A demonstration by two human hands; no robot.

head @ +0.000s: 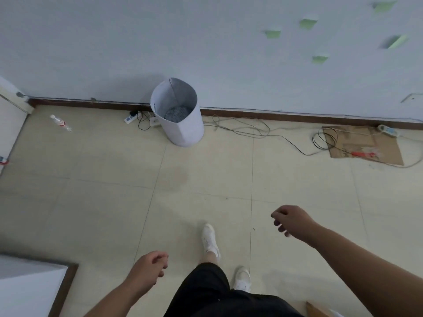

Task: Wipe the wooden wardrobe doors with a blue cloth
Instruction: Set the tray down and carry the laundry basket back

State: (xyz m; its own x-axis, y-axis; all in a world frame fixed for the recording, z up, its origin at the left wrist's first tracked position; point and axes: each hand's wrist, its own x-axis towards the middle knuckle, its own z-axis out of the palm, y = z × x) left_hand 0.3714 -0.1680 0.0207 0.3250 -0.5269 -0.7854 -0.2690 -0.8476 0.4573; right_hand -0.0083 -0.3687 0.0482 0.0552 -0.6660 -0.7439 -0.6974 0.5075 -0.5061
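Pale floor tiles (91, 191) are filling most of the view, running to a brown skirting board below a white wall (206, 42). A white bin (183, 131) is standing against that wall at far centre. A plastic bottle (60, 122) is lying well to its left, and loose cables (251, 131) are trailing right toward a flat sheet of cardboard (366, 143). A white panel with a dark frame (27, 284) is showing at near left.

The left hand (152, 263) is hanging at near centre, its grip loosely curled and holding nothing. The right hand (291, 221) is reaching out further right, fingers likewise slack and bent, grip empty. One white shoe (209, 237) is sitting ahead of the other, suggesting a stride.

The blue cloth is not showing anywhere in view, and neither are the wardrobe doors; where they are cannot be told. Judged stage: the person is going for the cloth or the wardrobe, with wiping not yet begun. To do this step well, the person is needing to locate the cloth first, take it spread across the palm rather than bunched, and be stepping clear of the cables and bottle on the way.
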